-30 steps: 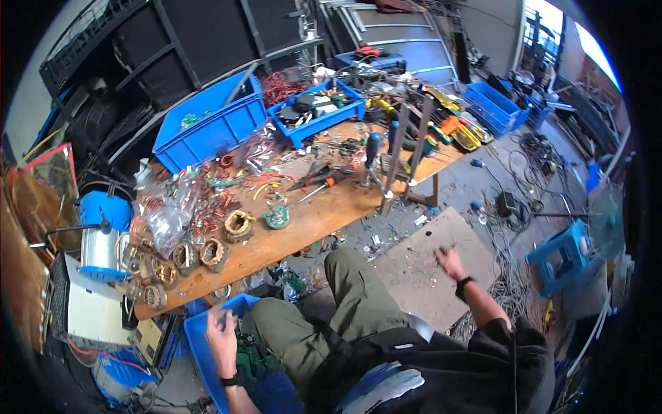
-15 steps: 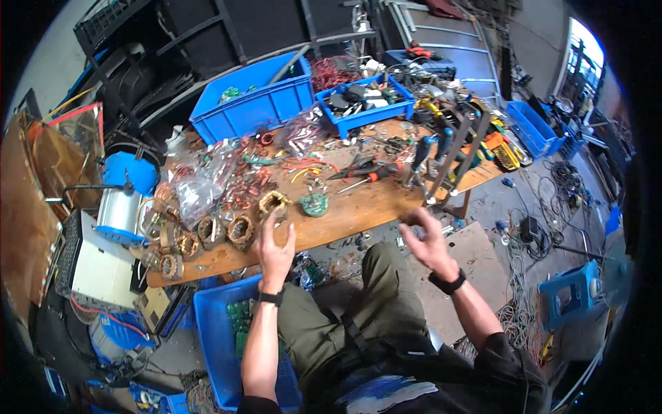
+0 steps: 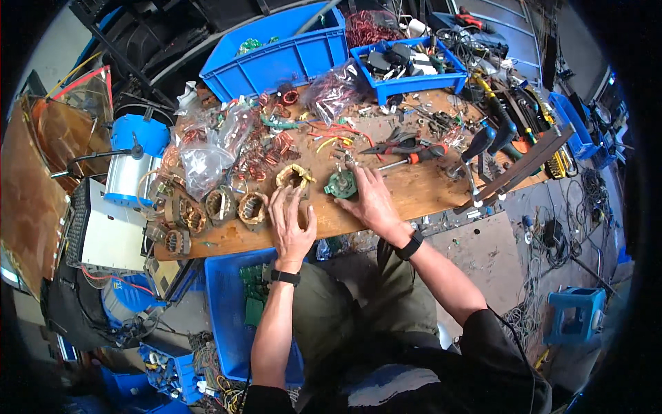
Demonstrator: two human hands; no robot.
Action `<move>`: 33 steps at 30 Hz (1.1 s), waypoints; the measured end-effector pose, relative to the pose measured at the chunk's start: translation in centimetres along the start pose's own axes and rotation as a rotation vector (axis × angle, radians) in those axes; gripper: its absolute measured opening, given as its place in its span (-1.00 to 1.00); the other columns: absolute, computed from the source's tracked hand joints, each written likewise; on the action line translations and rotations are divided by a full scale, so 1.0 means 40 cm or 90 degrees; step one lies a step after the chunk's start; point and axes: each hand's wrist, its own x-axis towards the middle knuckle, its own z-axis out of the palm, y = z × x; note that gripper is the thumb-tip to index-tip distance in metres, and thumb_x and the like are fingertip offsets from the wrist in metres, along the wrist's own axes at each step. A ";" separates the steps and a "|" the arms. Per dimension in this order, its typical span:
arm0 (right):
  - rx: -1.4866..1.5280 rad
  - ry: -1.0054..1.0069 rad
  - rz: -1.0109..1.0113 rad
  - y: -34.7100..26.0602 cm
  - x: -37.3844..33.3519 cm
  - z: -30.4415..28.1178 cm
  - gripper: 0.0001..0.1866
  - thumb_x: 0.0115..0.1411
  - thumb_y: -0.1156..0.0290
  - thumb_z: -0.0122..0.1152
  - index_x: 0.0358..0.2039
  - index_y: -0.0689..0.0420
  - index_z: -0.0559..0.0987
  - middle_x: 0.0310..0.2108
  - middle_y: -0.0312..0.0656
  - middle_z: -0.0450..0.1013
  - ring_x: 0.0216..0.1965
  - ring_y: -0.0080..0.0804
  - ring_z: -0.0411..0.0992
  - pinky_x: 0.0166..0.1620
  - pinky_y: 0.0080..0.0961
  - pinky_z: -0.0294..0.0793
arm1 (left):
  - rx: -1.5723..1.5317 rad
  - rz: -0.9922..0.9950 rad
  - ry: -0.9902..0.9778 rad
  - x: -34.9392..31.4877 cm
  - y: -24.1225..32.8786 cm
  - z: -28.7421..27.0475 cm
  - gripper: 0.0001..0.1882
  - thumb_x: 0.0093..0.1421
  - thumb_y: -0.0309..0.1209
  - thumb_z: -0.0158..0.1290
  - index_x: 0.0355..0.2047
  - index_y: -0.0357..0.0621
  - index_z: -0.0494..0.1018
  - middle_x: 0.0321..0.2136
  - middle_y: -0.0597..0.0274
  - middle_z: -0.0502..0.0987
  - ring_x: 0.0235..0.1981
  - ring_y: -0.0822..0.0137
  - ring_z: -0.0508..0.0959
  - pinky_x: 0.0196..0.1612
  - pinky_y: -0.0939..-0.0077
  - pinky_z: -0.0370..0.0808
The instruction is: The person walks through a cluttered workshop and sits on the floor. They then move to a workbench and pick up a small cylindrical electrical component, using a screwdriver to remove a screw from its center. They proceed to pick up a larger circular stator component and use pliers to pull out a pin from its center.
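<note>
Green motor part (image 3: 340,183), small, round w/ metal hub, on wooden bench (image 3: 420,193), right hand (image 3: 372,200) open, touching it, left hand (image 3: 289,219) open, flat by yellow-taped stator (image 3: 295,176).

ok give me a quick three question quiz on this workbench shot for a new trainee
1. True or false: the left hand lies flat on the wooden bench, palm down.
2. Which does the right hand touch? A) the green motor part B) the red-handled pliers C) the white metal box
3. Fill in: the yellow-wrapped winding lies just beyond the ____ hand's fingertips.

Key: 1 true; 2 A; 3 left
</note>
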 end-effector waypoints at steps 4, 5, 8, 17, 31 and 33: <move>0.044 -0.033 0.049 0.022 -0.007 0.001 -0.29 0.04 0.24 0.57 0.14 0.27 0.47 0.01 0.13 0.49 0.11 0.16 0.38 0.22 -0.04 0.42 | -0.024 -0.021 0.001 -0.004 -0.006 0.009 -0.45 0.23 -0.42 0.23 0.23 -0.11 0.43 0.19 -0.05 0.43 0.31 -0.12 0.38 0.46 -0.28 0.16; 0.030 -0.061 0.074 0.027 -0.018 -0.003 -0.23 0.03 0.20 0.60 0.20 0.24 0.50 0.05 0.07 0.54 0.14 0.11 0.45 0.23 -0.13 0.46 | -0.006 -0.013 -0.006 -0.004 -0.004 0.005 -0.46 0.22 -0.44 0.23 0.22 -0.13 0.43 0.18 -0.05 0.44 0.29 -0.13 0.40 0.45 -0.28 0.19; 0.182 -0.094 0.129 -0.025 -0.045 -0.062 -0.26 0.05 0.22 0.61 0.18 0.29 0.52 0.05 0.12 0.56 0.12 -0.03 0.53 0.20 -0.22 0.50 | -0.033 -0.004 0.008 -0.006 -0.005 -0.004 -0.48 0.21 -0.49 0.20 0.20 -0.22 0.42 0.18 -0.07 0.45 0.28 -0.14 0.41 0.46 -0.21 0.18; 0.895 -0.248 0.431 -0.053 -0.150 -0.113 -0.40 0.30 0.30 0.47 0.24 0.31 0.48 0.15 -0.14 0.55 0.14 -0.46 0.49 0.26 -0.44 0.45 | -0.339 -0.137 -0.076 -0.050 0.174 -0.063 -0.17 0.01 -0.31 0.50 0.26 -0.25 0.40 0.17 -0.11 0.49 0.18 -0.10 0.52 0.23 0.05 0.48; 1.309 -0.219 0.499 -0.083 -0.343 -0.115 -0.35 0.39 0.19 0.35 0.34 0.28 0.37 0.22 -0.10 0.48 0.19 -0.38 0.49 0.23 -0.39 0.54 | -0.259 -0.129 -0.081 -0.080 0.353 -0.159 -0.18 -0.16 -0.30 0.59 0.13 -0.27 0.53 -0.06 -0.03 0.60 -0.04 -0.05 0.61 0.22 -0.02 0.52; 1.365 -0.254 0.478 -0.093 -0.346 -0.116 -0.23 0.39 -0.02 0.29 0.41 0.20 0.31 0.29 -0.09 0.43 0.22 -0.31 0.46 0.27 -0.31 0.51 | -0.244 -0.120 -0.077 -0.078 0.360 -0.162 -0.19 -0.18 -0.31 0.59 0.11 -0.28 0.54 -0.09 -0.01 0.59 -0.05 -0.02 0.60 0.28 -0.10 0.47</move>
